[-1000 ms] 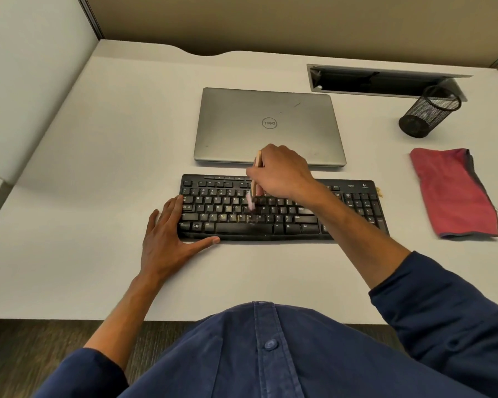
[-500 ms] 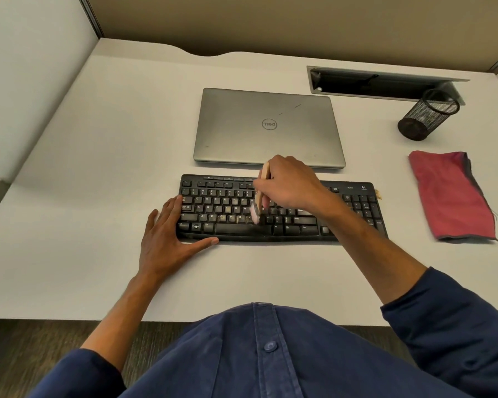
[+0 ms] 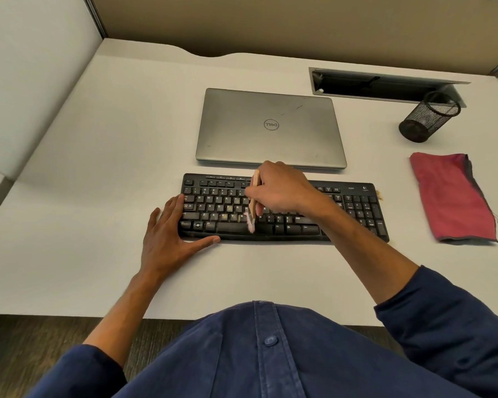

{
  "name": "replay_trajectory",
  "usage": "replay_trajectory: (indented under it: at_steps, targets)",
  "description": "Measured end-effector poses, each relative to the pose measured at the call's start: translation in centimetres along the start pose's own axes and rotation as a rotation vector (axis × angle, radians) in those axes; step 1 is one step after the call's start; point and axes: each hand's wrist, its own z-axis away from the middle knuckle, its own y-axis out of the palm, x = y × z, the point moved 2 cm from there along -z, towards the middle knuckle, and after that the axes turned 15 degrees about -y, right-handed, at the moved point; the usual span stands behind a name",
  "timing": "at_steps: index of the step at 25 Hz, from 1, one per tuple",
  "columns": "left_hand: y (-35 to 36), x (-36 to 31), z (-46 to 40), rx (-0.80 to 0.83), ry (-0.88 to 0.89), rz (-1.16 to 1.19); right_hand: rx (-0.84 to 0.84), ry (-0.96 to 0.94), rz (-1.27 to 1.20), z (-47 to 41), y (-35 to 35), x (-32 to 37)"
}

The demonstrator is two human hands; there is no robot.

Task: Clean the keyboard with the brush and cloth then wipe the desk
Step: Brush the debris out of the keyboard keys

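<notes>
The right hand (image 3: 282, 191) is pinching the brush (image 3: 253, 202), its grip curled round the handle, bristles sweeping the keyboard (image 3: 354, 208) near the space bar. The left hand (image 3: 170, 231), fingers spread flat, is bracing the keyboard's nine o'clock end. Judging by this, brushing is underway. The red cloth (image 3: 452, 196) is lying untouched at three o'clock, so wiping the keys and the bench (image 3: 98, 156) is left.
</notes>
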Motion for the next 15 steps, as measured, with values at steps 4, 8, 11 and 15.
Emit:
replay_trajectory:
  at_steps: [4,8,11,15]
  targets:
    - [0.0,0.1,-0.1,-0.004,0.009,-0.005,-0.065,0.008,0.025,-0.1,-0.4,-0.1]
    - [-0.1,0.0,0.0,0.001,0.003,-0.003,-0.049,0.006,0.040,-0.2,-0.3,0.1]
    - [-0.1,-0.2,0.1,-0.009,-0.001,0.004,-0.014,-0.001,0.034,-0.2,-0.2,0.3]
    - [0.0,-0.1,0.1,-0.016,0.006,0.008,-0.127,-0.009,0.013,-0.5,0.5,1.0]
